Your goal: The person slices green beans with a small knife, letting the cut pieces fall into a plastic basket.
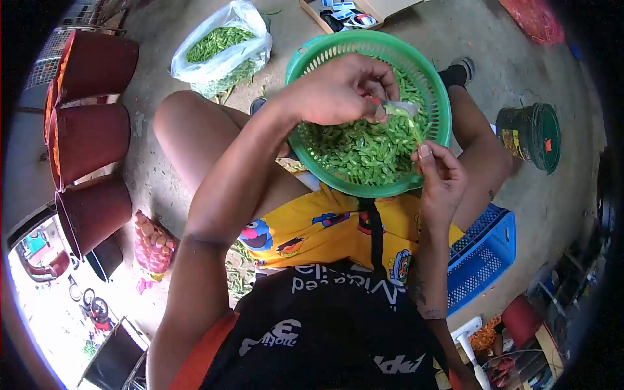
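Concrete floor (552, 208) spreads beneath everything, with a row of dark red tubs (91, 140) along the left side. Between the legs (478, 136) sits a green perforated basket (367, 189), well filled with cut green pieces (357, 156); beyond it to the left, a plastic bag (258, 51) holds similar green ones. Over the basket, the left fingers (385, 75) are closed around a knife (404, 107), and the right fingers (427, 158) pinch the lower end of a slim green pod (415, 131), whose upper end appears to meet the blade. For clean slicing, it would be best to hold the pod steady, make short, controlled strokes angled away from the right fingers, and shift the pinch lower as the pod shortens. Working above the basket should let pieces drop straight in.
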`<state>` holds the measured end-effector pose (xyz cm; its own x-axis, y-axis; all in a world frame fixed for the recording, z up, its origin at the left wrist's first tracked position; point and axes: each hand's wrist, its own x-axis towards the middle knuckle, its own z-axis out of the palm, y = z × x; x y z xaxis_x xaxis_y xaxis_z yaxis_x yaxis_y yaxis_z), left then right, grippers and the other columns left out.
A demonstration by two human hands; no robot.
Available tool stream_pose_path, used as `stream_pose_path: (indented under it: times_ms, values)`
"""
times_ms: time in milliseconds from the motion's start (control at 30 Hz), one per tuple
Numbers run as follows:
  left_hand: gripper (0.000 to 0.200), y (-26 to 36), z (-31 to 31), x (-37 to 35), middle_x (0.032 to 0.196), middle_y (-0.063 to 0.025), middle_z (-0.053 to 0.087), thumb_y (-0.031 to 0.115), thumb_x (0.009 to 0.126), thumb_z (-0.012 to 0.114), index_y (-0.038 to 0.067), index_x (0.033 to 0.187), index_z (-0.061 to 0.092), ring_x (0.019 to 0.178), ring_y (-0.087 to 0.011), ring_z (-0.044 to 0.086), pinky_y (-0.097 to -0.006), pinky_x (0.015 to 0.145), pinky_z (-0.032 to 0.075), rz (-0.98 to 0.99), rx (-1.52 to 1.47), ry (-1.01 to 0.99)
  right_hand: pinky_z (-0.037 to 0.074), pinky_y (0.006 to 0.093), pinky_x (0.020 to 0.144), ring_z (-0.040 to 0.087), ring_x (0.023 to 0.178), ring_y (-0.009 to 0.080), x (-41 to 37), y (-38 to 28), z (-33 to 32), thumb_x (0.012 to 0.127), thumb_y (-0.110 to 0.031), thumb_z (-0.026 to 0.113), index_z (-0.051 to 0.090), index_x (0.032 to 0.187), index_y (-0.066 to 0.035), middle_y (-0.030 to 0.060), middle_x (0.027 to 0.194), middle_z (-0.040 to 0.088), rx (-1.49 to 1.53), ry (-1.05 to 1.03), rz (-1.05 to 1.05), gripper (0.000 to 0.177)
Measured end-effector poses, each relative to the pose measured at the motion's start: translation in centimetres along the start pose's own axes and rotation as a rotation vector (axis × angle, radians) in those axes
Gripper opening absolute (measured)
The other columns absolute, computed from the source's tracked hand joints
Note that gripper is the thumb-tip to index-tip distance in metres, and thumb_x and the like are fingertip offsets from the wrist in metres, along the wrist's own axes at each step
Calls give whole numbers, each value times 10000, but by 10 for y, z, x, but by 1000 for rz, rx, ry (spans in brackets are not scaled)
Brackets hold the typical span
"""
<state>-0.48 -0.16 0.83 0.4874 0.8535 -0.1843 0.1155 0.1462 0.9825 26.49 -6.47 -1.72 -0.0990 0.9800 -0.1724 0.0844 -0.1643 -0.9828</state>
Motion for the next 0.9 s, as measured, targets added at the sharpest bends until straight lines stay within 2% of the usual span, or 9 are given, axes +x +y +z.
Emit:
stream_pose_path:
  times_ms: [100,267,433,500,700,767,800,833,900]
  values:
    - [354,5,17,-1,936,-59,742,-49,865,762,-9,1205,671,894,-119,705,-272,776,516,19,83,-43,542,251,820,700,896,115,-1,2,8,1032,-69,727,737,1161,73,86,993,756,28,25,-21,192]
    - [310,-4,20,5,916,-58,730,-79,875,735,-24,1172,664,902,-118,711,-270,812,547,43,-101,-46,528,240,797,692,890,108,-5,0,10,1037,-82,726,737,1181,63,76,969,758,69,57,-69,205]
    - [291,7,20,0,914,-63,732,-104,891,686,-21,1166,642,879,-118,717,-260,795,555,24,-24,-57,514,229,772,688,901,105,-3,2,8,1027,-78,738,738,1184,56,69,980,757,62,26,-30,207]
    - [333,4,34,1,854,-67,742,-30,848,732,-9,1175,669,817,-124,709,-267,686,512,3,-160,-156,499,224,750,679,890,96,-3,5,14,1024,-80,743,742,1181,52,67,977,757,110,36,-58,205]
    - [343,6,5,1,1017,-98,737,-126,875,668,-8,1197,640,916,-130,731,-260,811,573,27,-195,-108,489,217,724,663,881,86,-3,5,9,1000,-62,759,749,1188,37,61,984,756,137,-1,-29,213]
    - [397,7,-2,-1,1027,-134,734,-99,845,652,-10,1231,641,938,-163,746,-303,831,592,-33,103,-69,489,218,720,658,876,89,3,6,5,989,-58,765,753,1185,31,56,989,756,54,19,-3,216]
    - [508,4,-2,-5,957,-149,730,-57,804,621,13,1308,625,903,-206,755,-351,803,590,-36,428,50,490,221,719,653,871,84,10,5,6,976,-61,773,763,1184,7,44,989,759,-81,34,-101,218]
    - [508,-4,-2,-6,957,-149,730,-57,804,621,13,1308,625,903,-206,755,-351,803,590,-36,429,54,491,224,718,648,866,79,17,3,7,963,-64,781,773,1182,-17,32,989,762,-216,47,-202,224]
    - [587,-10,-2,-8,917,-156,725,-29,768,599,34,1350,621,851,-252,756,-398,776,582,79,735,299,496,234,720,644,861,85,27,-1,6,954,-65,782,783,1167,-35,32,987,759,-319,45,-172,215]
